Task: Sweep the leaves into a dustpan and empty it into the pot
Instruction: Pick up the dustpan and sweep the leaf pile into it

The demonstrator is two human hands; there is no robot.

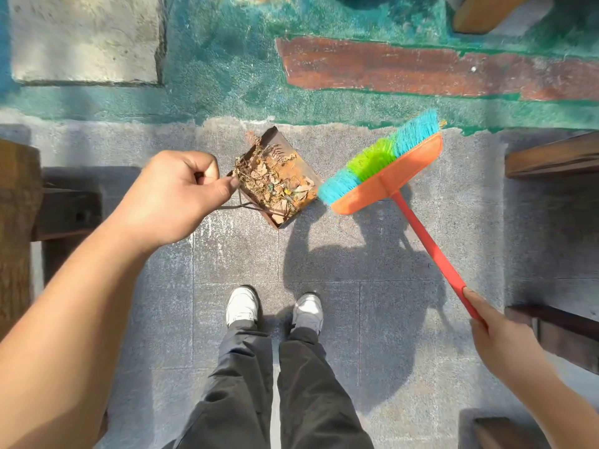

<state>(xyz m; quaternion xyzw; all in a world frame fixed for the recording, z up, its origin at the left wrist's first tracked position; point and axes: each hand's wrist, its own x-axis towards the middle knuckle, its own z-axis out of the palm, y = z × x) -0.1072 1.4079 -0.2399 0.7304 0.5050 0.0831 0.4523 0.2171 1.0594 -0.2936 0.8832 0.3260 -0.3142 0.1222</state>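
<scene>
Here we hold the leaves (275, 184) in the dustpan (291, 163).
Our left hand (171, 196) grips its wire handle; our right hand (499, 335) clasps the broom (389, 176).

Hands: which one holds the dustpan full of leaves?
The left hand grips the dustpan handle; the right hand holds the broom stick.

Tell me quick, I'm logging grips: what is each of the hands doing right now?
Left hand: closed on the dustpan handle.
Right hand: closed on the broom handle.
</scene>
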